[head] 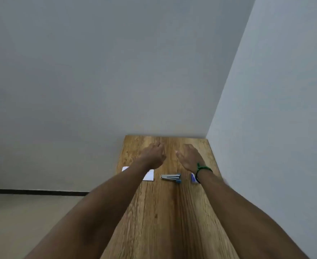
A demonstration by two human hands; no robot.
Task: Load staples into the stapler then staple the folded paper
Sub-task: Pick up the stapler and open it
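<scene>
Toward the far edge of the bench (pixel 163 212), I see the left hand (pixel 155 156) and right hand (pixel 189 156) with fingers loosely extended, gripping nothing. Nearer, in a row: folded paper (pixel 149 175) partly under the left forearm, stapler (pixel 170 178) centred, staple box (pixel 193 178) at the right wrist.

Narrow wooden table (pixel 163 212) with bold grain stretching under the left hand (pixel 154 156) and right hand (pixel 190 156), plain grey-white wall (pixel 98 71) just beyond them, side wall (pixel 275 109) close right of the right hand, beige floor (pixel 32 212) and dark skirting strip (pixel 36 192) left of the left hand, soft even light.
</scene>
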